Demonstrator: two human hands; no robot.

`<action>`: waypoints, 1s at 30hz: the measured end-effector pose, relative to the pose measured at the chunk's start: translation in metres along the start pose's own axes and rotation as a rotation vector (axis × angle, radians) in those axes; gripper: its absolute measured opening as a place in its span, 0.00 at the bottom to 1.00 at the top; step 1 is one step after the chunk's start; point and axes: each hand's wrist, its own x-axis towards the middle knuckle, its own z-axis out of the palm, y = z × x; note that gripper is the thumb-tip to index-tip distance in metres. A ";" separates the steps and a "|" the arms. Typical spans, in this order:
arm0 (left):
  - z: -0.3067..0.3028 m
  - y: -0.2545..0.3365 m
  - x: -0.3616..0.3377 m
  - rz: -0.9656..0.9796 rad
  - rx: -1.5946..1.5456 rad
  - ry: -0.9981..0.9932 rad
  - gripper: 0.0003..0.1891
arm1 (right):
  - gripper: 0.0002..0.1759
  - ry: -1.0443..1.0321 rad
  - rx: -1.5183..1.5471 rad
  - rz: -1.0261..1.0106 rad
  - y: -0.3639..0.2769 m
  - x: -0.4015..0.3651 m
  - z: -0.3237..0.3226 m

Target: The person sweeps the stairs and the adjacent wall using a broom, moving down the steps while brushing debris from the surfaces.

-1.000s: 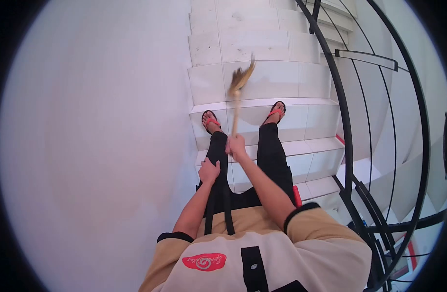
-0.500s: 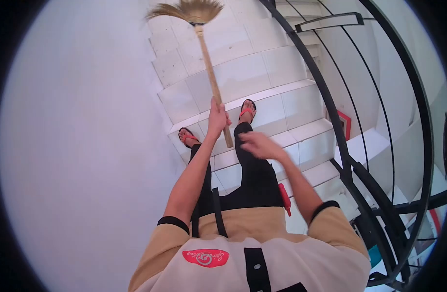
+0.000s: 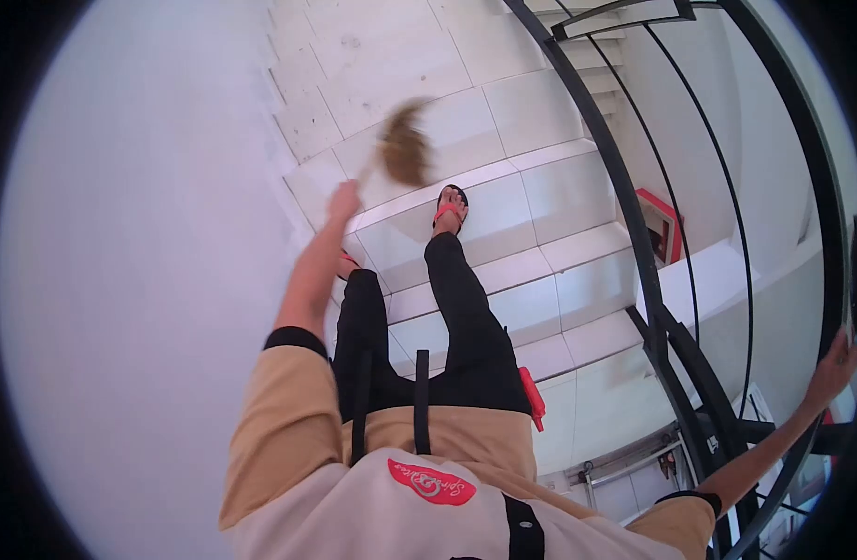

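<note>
My left hand [image 3: 344,200] is closed around the handle of a straw broom [image 3: 406,151], to the left over the stairs. The broom's bristle head is blurred by motion and hangs over a white step just beyond my feet. Far to the right, my right hand [image 3: 829,371] is at the black metal handrail [image 3: 828,233], its fingers wrapped over the rail near the edge of the view. Part of those fingers is hard to make out.
White tiled stairs [image 3: 503,243] run under my sandalled feet, with scattered dirt marks on the tiles ahead. A white wall [image 3: 148,280] borders the left side. Thin black balusters [image 3: 671,168] line the right, with a red-framed box [image 3: 660,224] beyond them.
My left hand has moved left, and the broom head has swung down closer to my feet. My right hand has left the area near the broom handle and reached out right to the handrail.
</note>
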 end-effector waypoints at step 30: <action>-0.146 -0.134 -0.185 -0.505 0.185 -0.003 0.10 | 0.26 -0.401 0.005 0.303 0.102 0.032 0.047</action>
